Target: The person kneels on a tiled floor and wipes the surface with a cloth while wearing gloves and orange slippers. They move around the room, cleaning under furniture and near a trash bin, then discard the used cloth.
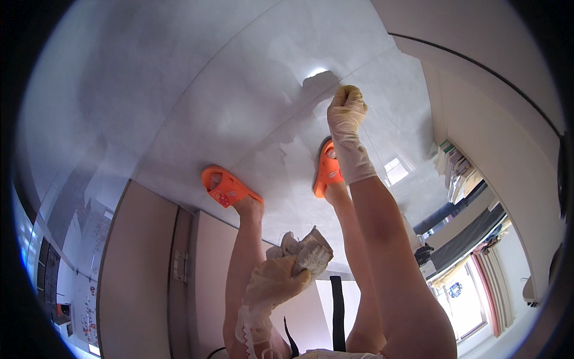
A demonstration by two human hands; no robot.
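My left hand (279, 280), in a pale rubber glove, grips a crumpled grey cloth (311, 253) low in front of my body. The cloth is bunched, and part of it is hidden in the palm. My right hand (347, 107) wears a similar cream glove and is stretched out over the glossy grey tiled floor (215, 112). Its fingers are curled into a fist, with nothing showing in it. Below that fist is my orange right slipper (328, 170), partly covered by the gloved wrist. The left orange slipper (229, 186) stands apart on the tiles.
An open door panel (139, 264) with a metal hinge stands at my left. Along the right runs pale furniture (489, 112), with a stack of books or papers (455, 172) beneath it. A black strap (337, 314) hangs before me. Behind at right is a bright window (462, 300) with curtains.
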